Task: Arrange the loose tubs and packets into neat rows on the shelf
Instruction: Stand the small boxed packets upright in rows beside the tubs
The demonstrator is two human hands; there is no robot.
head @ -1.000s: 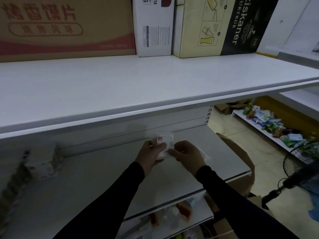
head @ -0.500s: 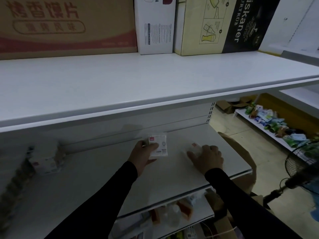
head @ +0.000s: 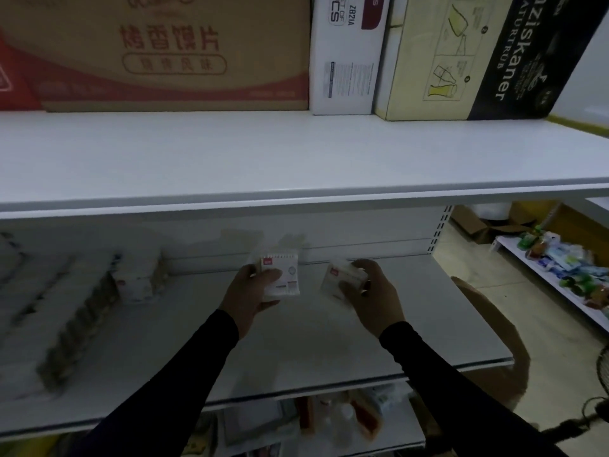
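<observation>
Left hand (head: 253, 291) grips an upright white packet (head: 280, 275); right hand (head: 372, 295) grips a second, tilted packet (head: 342, 278); both held apart above the middle shelf (head: 296, 344)

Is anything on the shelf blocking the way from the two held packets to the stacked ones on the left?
Nothing visible does. The left hand holds one packet, the right hand another packet, and the shelf between them and the stacked packets on the left lies bare.
</observation>
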